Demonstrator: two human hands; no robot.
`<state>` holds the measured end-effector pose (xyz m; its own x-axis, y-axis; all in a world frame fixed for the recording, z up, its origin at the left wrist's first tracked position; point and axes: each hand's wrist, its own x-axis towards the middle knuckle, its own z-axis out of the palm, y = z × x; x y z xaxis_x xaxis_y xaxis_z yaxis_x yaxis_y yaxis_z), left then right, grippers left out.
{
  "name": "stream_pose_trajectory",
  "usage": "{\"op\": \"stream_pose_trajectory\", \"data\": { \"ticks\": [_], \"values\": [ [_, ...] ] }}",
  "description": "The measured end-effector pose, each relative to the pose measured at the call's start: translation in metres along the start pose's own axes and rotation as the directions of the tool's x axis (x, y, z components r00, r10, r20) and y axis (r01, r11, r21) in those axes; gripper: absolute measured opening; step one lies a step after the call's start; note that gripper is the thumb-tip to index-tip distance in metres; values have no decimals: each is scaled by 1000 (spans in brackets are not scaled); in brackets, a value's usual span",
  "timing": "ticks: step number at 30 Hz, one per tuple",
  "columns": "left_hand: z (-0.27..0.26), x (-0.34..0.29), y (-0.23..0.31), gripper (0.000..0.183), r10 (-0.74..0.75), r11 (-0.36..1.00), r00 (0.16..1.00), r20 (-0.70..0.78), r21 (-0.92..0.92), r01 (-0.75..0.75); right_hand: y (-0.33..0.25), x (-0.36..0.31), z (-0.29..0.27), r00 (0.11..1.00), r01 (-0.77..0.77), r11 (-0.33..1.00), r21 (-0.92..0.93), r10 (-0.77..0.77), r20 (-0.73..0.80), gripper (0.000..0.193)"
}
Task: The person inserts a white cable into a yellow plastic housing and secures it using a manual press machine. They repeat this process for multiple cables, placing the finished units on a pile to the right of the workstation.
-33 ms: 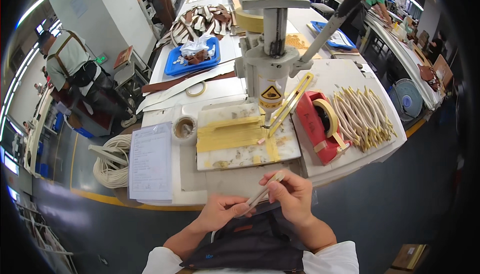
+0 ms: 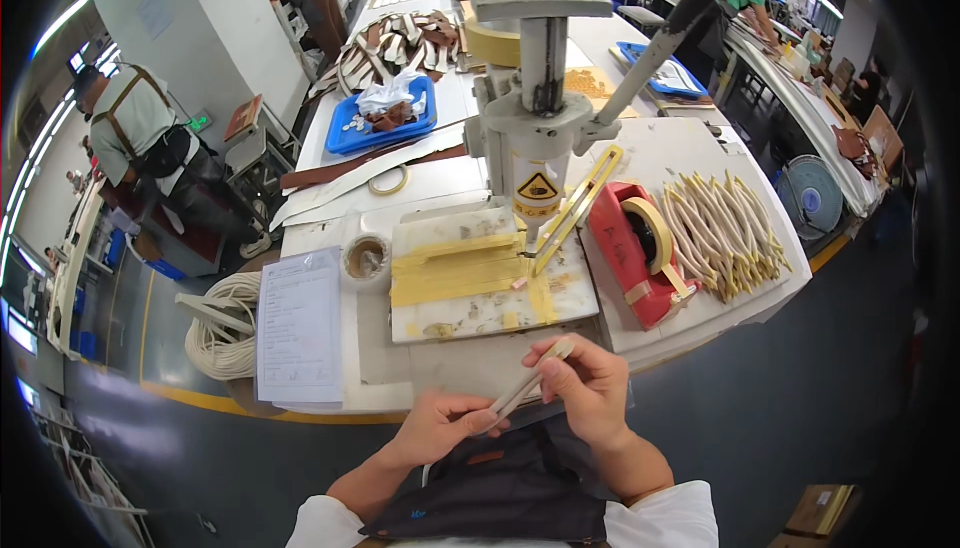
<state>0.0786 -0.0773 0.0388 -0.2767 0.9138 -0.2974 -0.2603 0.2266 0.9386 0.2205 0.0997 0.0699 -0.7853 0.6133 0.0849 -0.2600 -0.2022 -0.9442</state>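
Note:
A short length of pale cord slants between my two hands in front of the table's near edge. My left hand pinches its lower part between thumb and fingers. My right hand grips it near the upper end, where a yellowish tip stands out above the fingers. Just beyond my hands lies a white board with strips of yellow tape, under a grey hand press with a red-knobbed lever. Right of the board are a red tape dispenser and a pile of similar cords with yellow ends.
Left of the board are a tape roll, a printed sheet in a clear sleeve and a coil of cord. A blue tray and brown and white strips lie farther back. Another person stands at the left.

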Motion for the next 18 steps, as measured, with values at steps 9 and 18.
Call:
{"op": "stream_pose_trajectory", "data": {
  "ticks": [9,18],
  "values": [
    [5,-4,-1,26,-6,998,1000,3,58,6,-26,6,-23,969,149,988,24,-142,-202,22],
    [16,-10,4,27,-12,995,1000,-4,97,12,-29,19,-40,962,165,965,206,-111,-250,25]
  ]
}}
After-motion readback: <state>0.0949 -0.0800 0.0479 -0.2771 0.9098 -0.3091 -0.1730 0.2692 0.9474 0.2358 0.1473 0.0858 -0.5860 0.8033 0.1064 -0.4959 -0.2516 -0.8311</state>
